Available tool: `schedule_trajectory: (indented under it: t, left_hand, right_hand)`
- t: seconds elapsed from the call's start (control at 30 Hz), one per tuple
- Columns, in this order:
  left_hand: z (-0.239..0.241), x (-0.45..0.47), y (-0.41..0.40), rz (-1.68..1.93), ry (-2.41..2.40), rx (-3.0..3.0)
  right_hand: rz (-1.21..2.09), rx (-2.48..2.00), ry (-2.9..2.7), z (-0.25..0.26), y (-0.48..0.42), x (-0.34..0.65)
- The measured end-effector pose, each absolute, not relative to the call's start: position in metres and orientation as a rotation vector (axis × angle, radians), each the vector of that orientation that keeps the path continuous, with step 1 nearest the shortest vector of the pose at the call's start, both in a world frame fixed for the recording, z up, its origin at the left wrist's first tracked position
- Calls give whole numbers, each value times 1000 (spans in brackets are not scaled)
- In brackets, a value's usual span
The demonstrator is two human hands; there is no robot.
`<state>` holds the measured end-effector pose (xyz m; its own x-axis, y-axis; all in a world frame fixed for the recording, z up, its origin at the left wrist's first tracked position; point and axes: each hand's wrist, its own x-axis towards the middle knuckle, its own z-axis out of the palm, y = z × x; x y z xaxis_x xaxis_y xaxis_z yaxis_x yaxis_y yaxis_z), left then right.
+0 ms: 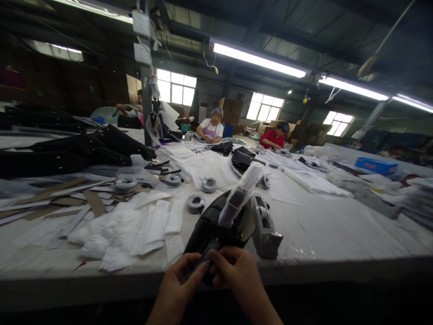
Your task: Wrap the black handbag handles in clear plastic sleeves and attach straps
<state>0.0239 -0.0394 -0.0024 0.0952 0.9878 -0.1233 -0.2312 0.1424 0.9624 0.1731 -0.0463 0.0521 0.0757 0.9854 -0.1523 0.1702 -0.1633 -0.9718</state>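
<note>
A black bag (pixel 206 223) lies at the table's front edge, with a strap part wrapped in clear plastic (pixel 237 201) across its top. Close to the bag's near side, my left hand (pixel 182 282) pinches a dark strap end (pixel 211 247) that looks covered in thin plastic. My right hand (pixel 237 273) is closed at the strap end's other side, thumb and fingertips on it. The lower part of the strap is hidden behind my fingers. Just right of the bag stands a grey tape dispenser (pixel 265 230).
White paper strips (pixel 154 225), brown card strips (pixel 94 203) and coiled grey cords (pixel 195 204) lie to the left. Black bags (pixel 67 149) are piled at the far left. Two people, one in purple (pixel 211 128) and one in red (pixel 273 139), work across the table. A blue box (pixel 376 165) stands right.
</note>
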Motion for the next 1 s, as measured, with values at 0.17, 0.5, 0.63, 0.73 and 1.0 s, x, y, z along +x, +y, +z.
schedule_trajectory:
  t: [0.17, 0.5, 0.63, 0.73, 1.0]
  left_hand:
    - [8, 22, -43, 924, 924, 773]
    - [8, 22, -43, 725, 809, 695]
    - [4, 27, -45, 689, 808, 716]
    - [3, 31, -46, 697, 814, 736]
    - [3, 28, -49, 746, 791, 746]
  right_hand:
    - [1442, -1215, -1059, 40, -54, 182]
    - [945, -1435, -1157, 18, -58, 159]
    - [969, -1463, -1131, 17, -54, 154]
    - [931, -1517, -1198, 20, -53, 155]
    - [1175, -1402, -1240, 14, -66, 174]
